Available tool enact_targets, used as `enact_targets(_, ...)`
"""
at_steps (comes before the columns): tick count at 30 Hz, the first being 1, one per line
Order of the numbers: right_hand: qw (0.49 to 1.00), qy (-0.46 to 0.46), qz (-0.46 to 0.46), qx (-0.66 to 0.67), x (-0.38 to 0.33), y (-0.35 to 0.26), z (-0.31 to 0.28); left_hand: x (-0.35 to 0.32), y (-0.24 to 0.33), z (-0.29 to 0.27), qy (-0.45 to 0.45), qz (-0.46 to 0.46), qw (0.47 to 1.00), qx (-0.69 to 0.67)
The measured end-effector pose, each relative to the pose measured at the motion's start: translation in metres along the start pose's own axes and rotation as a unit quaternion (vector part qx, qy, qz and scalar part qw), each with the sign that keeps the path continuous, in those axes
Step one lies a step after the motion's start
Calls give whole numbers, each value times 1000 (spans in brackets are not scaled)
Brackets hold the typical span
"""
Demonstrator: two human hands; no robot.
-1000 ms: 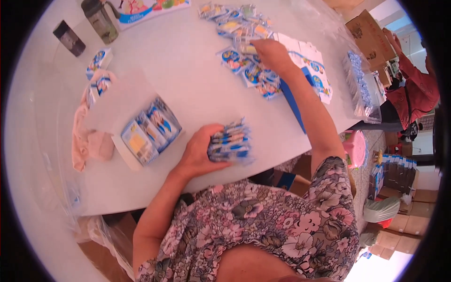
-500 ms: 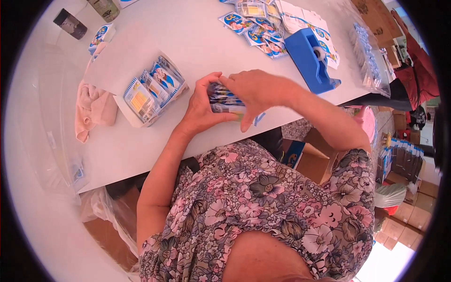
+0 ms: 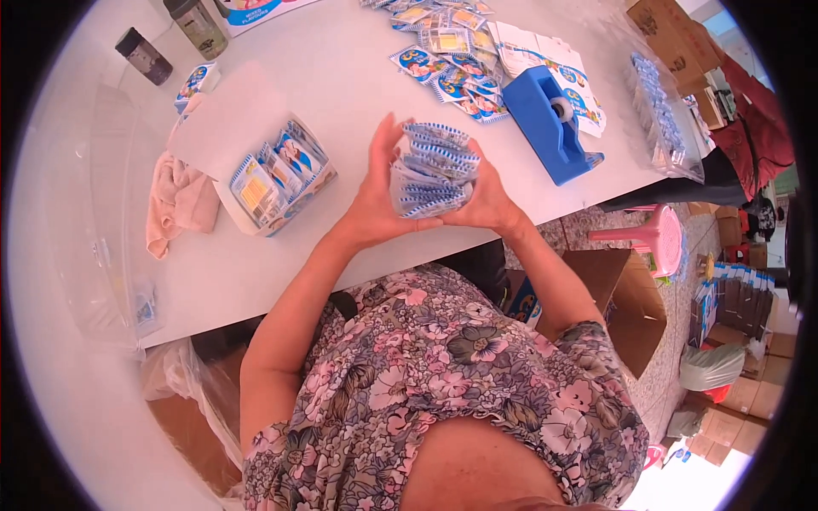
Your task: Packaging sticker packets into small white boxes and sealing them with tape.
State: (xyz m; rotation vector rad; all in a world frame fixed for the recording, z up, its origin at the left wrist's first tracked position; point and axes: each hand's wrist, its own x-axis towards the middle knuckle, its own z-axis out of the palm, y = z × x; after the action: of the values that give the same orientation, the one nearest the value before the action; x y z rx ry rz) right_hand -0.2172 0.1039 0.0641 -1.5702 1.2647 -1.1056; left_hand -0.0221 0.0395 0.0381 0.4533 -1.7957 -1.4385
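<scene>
A stack of small blue-and-white sachets (image 3: 434,170) is squeezed between my two hands above the near part of the table, its striped crimped edges facing up. My left hand (image 3: 379,196) wraps the stack's left side, fingers up along it and thumb along the near side. On the other side my right hand (image 3: 490,192) presses against the stack, its fingers mostly hidden behind it. To the left stands an open white box (image 3: 277,217) with several sachets (image 3: 271,175) upright inside. Its lid flap leans out to the far left.
Loose sachets (image 3: 447,64) lie heaped at the back, beside flat white cartons (image 3: 554,68). A blue tape dispenser (image 3: 545,128) stands right of my hands. A pink cloth (image 3: 183,204) and a dark-lidded jar (image 3: 143,55) are at left. A pink stool (image 3: 656,238) stands on the floor.
My right hand has come from over the top of the stack to its right side. The stack is turned so its crimped edges face up, and it now shows clearly.
</scene>
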Motion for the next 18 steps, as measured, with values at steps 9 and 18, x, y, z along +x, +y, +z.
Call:
enact_targets(9,999,-42,-18,-9,-5,45,2,0,-25,8,-74,-53,987,-135)
enact_targets(18,998,6,6,66,-1,4,15,-41,22,17,55,-99,991,-66)
